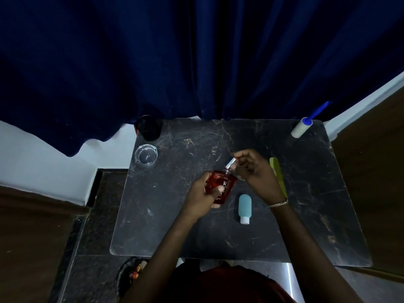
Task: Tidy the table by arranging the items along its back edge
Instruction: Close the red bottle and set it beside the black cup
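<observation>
A red glass perfume bottle (225, 184) is held above the middle of the dark marble table (175, 232). My left hand (203, 195) grips its body. My right hand (254, 171) pinches the silver cap (230, 164) at the bottle's top. A teal squeeze bottle (244, 207) lies flat just right of the perfume. A yellow-green comb (277, 176) lies partly under my right wrist. A clear glass ashtray (146, 154) sits near the left edge. A dark cup (149, 127) stands at the back left corner, and a lint roller (302, 126) with a blue handle lies at the back right corner.
A dark blue curtain (196, 62) hangs right behind the table's back edge. A white wall base (43, 162) and dark floor tiles (91, 237) lie to the left, and a wooden panel (371, 171) stands to the right.
</observation>
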